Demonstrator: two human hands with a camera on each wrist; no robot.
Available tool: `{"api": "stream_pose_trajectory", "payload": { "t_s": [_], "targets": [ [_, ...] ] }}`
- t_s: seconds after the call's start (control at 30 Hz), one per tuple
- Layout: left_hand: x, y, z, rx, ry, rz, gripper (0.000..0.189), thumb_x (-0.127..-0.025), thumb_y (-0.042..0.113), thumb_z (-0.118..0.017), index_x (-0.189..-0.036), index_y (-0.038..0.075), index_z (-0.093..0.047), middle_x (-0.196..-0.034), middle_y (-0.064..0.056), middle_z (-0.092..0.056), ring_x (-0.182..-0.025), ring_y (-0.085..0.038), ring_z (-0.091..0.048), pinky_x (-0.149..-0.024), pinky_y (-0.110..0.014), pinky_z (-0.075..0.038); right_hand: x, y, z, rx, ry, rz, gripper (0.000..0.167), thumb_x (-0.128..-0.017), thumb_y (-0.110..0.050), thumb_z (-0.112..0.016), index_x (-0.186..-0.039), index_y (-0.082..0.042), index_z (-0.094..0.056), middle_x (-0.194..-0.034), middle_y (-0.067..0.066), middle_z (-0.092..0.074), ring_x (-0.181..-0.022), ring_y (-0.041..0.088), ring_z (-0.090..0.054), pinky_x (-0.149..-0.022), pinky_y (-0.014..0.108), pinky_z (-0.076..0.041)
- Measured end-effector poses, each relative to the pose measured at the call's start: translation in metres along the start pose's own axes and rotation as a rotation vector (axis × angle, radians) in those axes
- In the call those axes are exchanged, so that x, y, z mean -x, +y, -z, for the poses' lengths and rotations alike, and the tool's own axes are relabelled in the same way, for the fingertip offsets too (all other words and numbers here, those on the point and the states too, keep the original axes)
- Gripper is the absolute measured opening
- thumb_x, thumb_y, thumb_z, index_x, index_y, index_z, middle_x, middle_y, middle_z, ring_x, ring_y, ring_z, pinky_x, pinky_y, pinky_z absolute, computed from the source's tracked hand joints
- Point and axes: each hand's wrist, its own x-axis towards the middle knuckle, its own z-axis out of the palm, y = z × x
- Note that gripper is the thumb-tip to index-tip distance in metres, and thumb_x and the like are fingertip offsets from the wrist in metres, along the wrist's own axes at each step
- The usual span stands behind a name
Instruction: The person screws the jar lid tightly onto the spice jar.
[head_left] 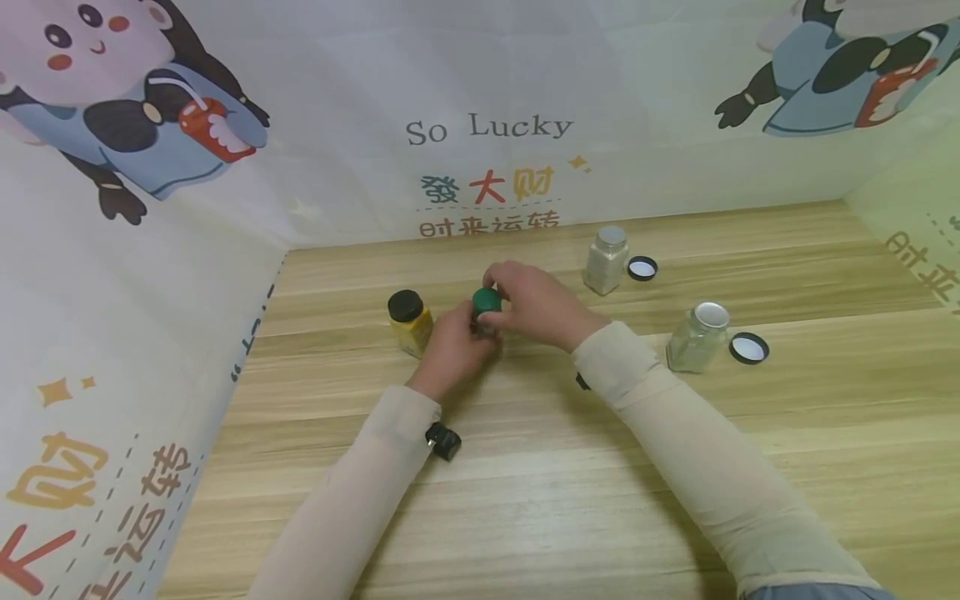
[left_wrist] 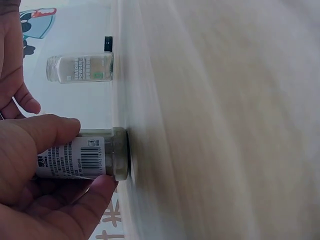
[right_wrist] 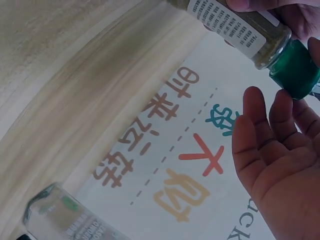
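One jar (left_wrist: 90,156), long axis vertical, is gripped by the left hand (head_left: 453,346), its upward-facing green cap (head_left: 487,300) by the right hand (head_left: 542,307).

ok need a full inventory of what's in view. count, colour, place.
Green-capped jar: 1, clear with green cap, in the left hand
Yellow jar: 1, yellow with black cap, on table, left of the hands
Uncapped jars: 2, clear glass, right half of head view
Loose lids: 2, black with white insides, one right of each uncapped jar
Table: 1, light wood-grain, under everything
Backdrop: white, cartoon figures and lettering, behind and at both sides
Wrist devices: 2, black, at the cuffs
Sleeves: 2, cream, on the forearms
Left hand: 1, bare, round the green-capped jar
Right hand: 1, bare, at the green cap
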Motion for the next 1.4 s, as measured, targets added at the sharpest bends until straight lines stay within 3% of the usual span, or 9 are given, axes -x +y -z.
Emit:
{"api": "stream_pose_trajectory", "payload": {
  "t_s": [0.2, 0.3, 0.43, 0.63, 0.87, 1.13, 1.23, 1.4],
  "targets": [
    [0.000, -0.005, 0.002, -0.020, -0.003, -0.028, 0.027, -0.085, 0.009, -0.073, -0.107, -0.001, -0.060, -0.101, -0.016, -0.068, -0.091, -0.026, -0.063, -0.082, -0.040, -0.053, 0.000, -0.005, 0.002, 0.072, -0.044, 0.056, 0.045, -0.088, -0.023, -0.075, -0.126, -0.005, -0.059, -0.122, 0.008, -0.059, -0.112, 0.022, -0.056, -0.098, 0.035, -0.046],
    [0.000, -0.007, 0.002, -0.042, -0.001, -0.035, 0.025, -0.085, 0.009, -0.072, -0.105, -0.001, -0.061, -0.098, -0.015, -0.069, -0.089, -0.026, -0.064, -0.081, -0.040, -0.053, -0.002, -0.009, 0.004, 0.104, -0.092, 0.125, 0.048, -0.089, -0.015, -0.071, -0.134, -0.004, -0.057, -0.130, 0.009, -0.058, -0.118, 0.022, -0.054, -0.101, 0.034, -0.044],
    [0.001, -0.007, 0.002, -0.038, -0.013, -0.028, 0.026, -0.085, 0.009, -0.072, -0.106, -0.001, -0.062, -0.096, -0.015, -0.069, -0.087, -0.026, -0.064, -0.079, -0.039, -0.054, -0.002, -0.012, 0.005, 0.123, -0.128, 0.175, 0.039, -0.091, -0.007, -0.067, -0.129, -0.001, -0.061, -0.123, 0.010, -0.061, -0.109, 0.021, -0.057, -0.096, 0.033, -0.047],
    [0.001, -0.005, 0.001, -0.031, -0.003, -0.027, 0.025, -0.085, 0.007, -0.072, -0.106, 0.000, -0.062, -0.097, -0.014, -0.069, -0.087, -0.026, -0.064, -0.080, -0.039, -0.054, -0.002, -0.014, 0.006, 0.147, -0.111, 0.162, 0.033, -0.094, -0.010, -0.068, -0.125, 0.000, -0.063, -0.114, 0.011, -0.061, -0.100, 0.021, -0.058, -0.088, 0.034, -0.049],
    [-0.001, -0.004, 0.001, -0.040, 0.003, -0.061, 0.022, -0.084, 0.005, -0.073, -0.104, 0.002, -0.064, -0.095, -0.012, -0.070, -0.087, -0.024, -0.064, -0.080, -0.038, -0.054, -0.002, -0.015, 0.004, 0.185, -0.056, 0.079, 0.027, -0.095, -0.024, -0.070, -0.109, -0.002, -0.064, -0.097, 0.008, -0.055, -0.082, 0.020, -0.052, -0.073, 0.033, -0.047],
    [-0.001, -0.005, 0.000, -0.059, 0.004, -0.052, 0.018, -0.084, 0.006, -0.075, -0.098, 0.002, -0.064, -0.085, -0.009, -0.065, -0.077, -0.021, -0.058, -0.071, -0.036, -0.051, -0.004, -0.017, -0.004, 0.183, 0.015, -0.016, 0.037, -0.090, -0.039, -0.073, -0.095, -0.007, -0.055, -0.086, 0.005, -0.050, -0.075, 0.019, -0.048, -0.064, 0.030, -0.041],
    [-0.001, -0.006, -0.001, -0.060, 0.009, -0.060, 0.019, -0.084, 0.007, -0.075, -0.099, 0.002, -0.064, -0.086, -0.010, -0.066, -0.078, -0.022, -0.059, -0.073, -0.036, -0.051, -0.003, -0.015, -0.005, 0.164, 0.013, -0.011, 0.037, -0.091, -0.035, -0.074, -0.104, -0.005, -0.058, -0.094, 0.007, -0.054, -0.081, 0.020, -0.052, -0.070, 0.032, -0.046],
    [-0.001, -0.007, -0.002, -0.052, 0.021, -0.054, 0.022, -0.085, 0.007, -0.073, -0.104, 0.000, -0.065, -0.094, -0.014, -0.070, -0.086, -0.024, -0.063, -0.081, -0.039, -0.053, -0.002, -0.011, -0.003, 0.132, -0.042, 0.108, 0.045, -0.089, -0.013, -0.069, -0.132, -0.002, -0.057, -0.122, 0.012, -0.057, -0.106, 0.023, -0.055, -0.092, 0.036, -0.048]
  ]
}}
